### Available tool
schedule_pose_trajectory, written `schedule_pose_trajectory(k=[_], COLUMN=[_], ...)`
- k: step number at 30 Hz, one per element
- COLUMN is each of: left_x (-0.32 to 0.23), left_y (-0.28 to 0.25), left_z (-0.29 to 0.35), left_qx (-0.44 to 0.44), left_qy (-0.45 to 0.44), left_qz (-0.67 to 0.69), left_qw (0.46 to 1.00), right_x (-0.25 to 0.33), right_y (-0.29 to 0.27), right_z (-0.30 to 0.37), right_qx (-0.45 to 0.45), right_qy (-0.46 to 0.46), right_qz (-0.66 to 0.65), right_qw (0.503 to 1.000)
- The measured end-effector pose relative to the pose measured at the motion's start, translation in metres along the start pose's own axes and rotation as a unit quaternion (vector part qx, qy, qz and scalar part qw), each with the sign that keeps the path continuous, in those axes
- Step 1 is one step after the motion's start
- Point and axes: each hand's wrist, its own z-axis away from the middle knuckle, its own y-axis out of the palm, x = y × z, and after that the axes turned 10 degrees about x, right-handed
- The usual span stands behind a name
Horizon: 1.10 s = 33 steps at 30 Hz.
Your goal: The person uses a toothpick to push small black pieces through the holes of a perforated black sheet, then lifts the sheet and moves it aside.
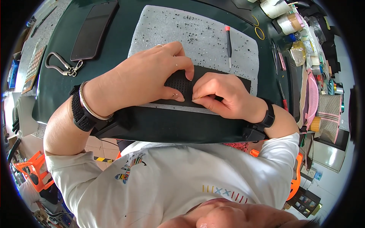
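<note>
A flat black plate with rows of small holes lies before me, on the near part of a light grey foam sheet. My left hand rests over the plate's left part, thumb and forefinger spread apart. A few tiny bits cling to that thumb. Over the middle of the plate my right hand is closed, thumb and forefinger pinched together at the surface. Whatever sits between those fingertips is too small to make out. Many tiny black pieces are scattered on the foam sheet beyond my hands.
A small screwdriver with a red cap lies on the foam's right side. At the far left are a phone and a coiled strap with a clasp. Tweezers, thread spools and other supplies line the table's right edge.
</note>
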Motion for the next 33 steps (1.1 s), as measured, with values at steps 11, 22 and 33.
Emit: schedule_pose_trajectory(k=[11, 22, 33], left_x=[0.0036, 0.0019, 0.0027], left_y=[0.0019, 0.0005, 0.0003], left_z=[0.0003, -0.0007, -0.0013], left_qx=[0.001, 0.006, 0.003], left_qy=[0.011, 0.002, 0.004], left_qz=[-0.001, 0.005, 0.0], left_qw=[1.0, 1.0, 1.0], right_x=[0.0039, 0.0034, 0.0033], right_y=[0.0008, -0.0006, 0.0001], right_z=[0.0045, 0.0039, 0.0026], right_qx=[-0.027, -0.04, -0.081], right_qy=[0.04, 0.079, 0.106], right_qz=[-0.008, 0.003, -0.022], right_qw=[0.999, 0.996, 0.991])
